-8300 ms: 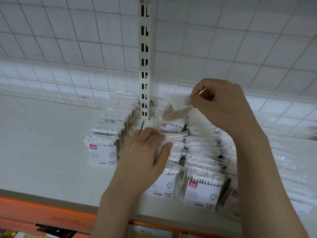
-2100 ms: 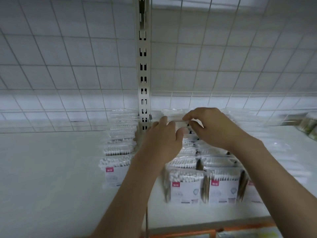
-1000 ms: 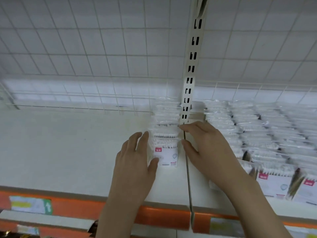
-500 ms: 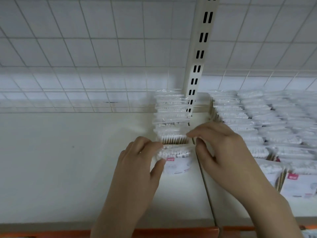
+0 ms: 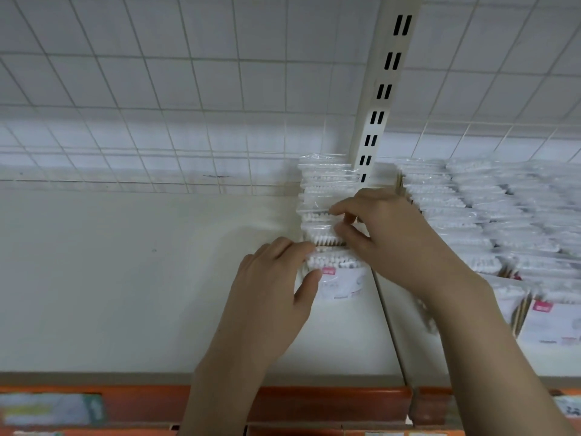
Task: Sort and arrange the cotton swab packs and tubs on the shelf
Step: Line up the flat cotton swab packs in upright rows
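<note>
Item: single row of swab packs (image 5: pixel 328 215), centre frame, long axis running from front edge to rear grid. Your left hand (image 5: pixel 276 287) grips the front pack (image 5: pixel 341 278); your right hand (image 5: pixel 386 228), nearer the row's middle, pinches the second pack (image 5: pixel 320 236).

Shelf (image 5: pixel 132 278): cream-white, flat, with an orange front edge strip (image 5: pixel 314 401) carrying blurred labels. A seam (image 5: pixel 390 325) runs front to back, right of centre. Left of the seam, one single-file row of swab packs (image 5: pixel 327 196) stands from the back edge toward mid-depth; front pack (image 5: pixel 341 283) shows a red tag. Right of the seam, several rows of packs (image 5: pixel 490 209) fill the surface toward the right edge.
</note>
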The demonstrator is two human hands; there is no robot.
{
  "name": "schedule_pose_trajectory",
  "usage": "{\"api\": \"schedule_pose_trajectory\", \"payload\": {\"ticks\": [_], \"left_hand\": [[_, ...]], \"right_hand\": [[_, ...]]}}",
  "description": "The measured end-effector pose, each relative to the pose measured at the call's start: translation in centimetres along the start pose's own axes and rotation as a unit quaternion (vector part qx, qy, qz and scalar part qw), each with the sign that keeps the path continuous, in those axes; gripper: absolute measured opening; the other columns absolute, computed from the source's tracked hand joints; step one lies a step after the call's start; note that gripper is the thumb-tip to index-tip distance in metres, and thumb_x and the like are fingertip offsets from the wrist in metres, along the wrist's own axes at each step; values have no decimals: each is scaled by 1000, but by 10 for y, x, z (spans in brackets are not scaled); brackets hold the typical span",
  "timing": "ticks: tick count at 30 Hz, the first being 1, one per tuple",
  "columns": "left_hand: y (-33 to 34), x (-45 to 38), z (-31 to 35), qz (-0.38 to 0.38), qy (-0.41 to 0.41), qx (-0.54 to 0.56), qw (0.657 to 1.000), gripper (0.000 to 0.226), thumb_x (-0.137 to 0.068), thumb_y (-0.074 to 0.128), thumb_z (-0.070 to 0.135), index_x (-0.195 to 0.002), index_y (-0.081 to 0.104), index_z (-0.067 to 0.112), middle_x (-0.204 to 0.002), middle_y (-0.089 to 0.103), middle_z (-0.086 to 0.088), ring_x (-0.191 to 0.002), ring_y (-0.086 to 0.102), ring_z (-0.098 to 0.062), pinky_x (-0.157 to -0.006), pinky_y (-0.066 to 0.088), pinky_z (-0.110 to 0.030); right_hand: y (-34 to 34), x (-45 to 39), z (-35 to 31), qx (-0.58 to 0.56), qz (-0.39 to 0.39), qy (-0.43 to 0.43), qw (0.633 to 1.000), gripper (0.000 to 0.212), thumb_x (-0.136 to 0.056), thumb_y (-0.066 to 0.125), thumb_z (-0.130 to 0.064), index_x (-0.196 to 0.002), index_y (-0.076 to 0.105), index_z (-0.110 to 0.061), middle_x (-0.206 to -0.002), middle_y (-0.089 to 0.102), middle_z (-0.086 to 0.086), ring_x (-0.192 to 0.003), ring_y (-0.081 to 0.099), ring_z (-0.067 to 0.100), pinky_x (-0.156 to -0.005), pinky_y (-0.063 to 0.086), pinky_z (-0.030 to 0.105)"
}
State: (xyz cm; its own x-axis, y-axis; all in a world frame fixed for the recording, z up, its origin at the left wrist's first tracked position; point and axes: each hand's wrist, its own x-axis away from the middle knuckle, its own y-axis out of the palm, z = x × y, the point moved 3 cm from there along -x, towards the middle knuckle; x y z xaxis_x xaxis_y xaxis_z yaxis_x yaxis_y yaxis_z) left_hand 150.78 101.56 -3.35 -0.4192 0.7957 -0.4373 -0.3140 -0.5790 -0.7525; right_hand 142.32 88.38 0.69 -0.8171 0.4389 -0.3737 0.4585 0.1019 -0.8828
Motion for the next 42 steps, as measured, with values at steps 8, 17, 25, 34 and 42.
{"api": "schedule_pose_trajectory", "payload": {"ticks": [8, 17, 25, 34, 42], "left_hand": [[-2, -2, 4, 1, 4, -2, 1000, 27, -89, 56, 26, -113, 64, 18, -97, 63, 5, -88, 61, -15, -80, 51, -37], [-5, -6, 6, 15, 26, -15, 999, 27, -84, 53, 24, -106, 66, 15, -87, 64, 4, -78, 63, -17, -68, 54, -41], [-5, -8, 6, 9, 35, -21, 999, 24, -86, 61, 19, -108, 65, 15, -90, 65, 3, -80, 63, -17, -71, 54, -40], [-5, -9, 2, -7, 22, -16, 1000, 31, -78, 72, 18, -108, 66, 17, -91, 65, 6, -81, 63, -15, -73, 52, -36], [-4, -10, 0, -3, 15, -10, 1000, 31, -76, 74, 16, -106, 66, 17, -89, 66, 6, -79, 64, -17, -73, 50, -36]], "right_hand": [[-12, 3, -2, 5, 71, 13, 997, 14, -83, 62, -11, -91, 73, -17, -75, 46, -5, -71, 56, 24, -64, 45, 32], [-47, 22, -2, -140, 180, 80, 970, 20, -85, 57, -6, -84, 67, -22, -70, 63, -13, -64, 56, 11, -58, 39, 8], [-60, 32, -3, -233, 253, 92, 934, 14, -82, 61, -11, -75, 70, -19, -60, 63, -22, -51, 55, -3, -54, 34, 1], [-54, 28, 6, -159, 221, 65, 960, 18, -83, 66, -6, -85, 64, -24, -81, 62, -24, -80, 61, -4, -65, 41, 3], [-32, 18, 9, -85, 124, 20, 988, 13, -80, 62, -18, -91, 69, -21, -80, 66, -12, -77, 57, -1, -71, 40, 9]]}}
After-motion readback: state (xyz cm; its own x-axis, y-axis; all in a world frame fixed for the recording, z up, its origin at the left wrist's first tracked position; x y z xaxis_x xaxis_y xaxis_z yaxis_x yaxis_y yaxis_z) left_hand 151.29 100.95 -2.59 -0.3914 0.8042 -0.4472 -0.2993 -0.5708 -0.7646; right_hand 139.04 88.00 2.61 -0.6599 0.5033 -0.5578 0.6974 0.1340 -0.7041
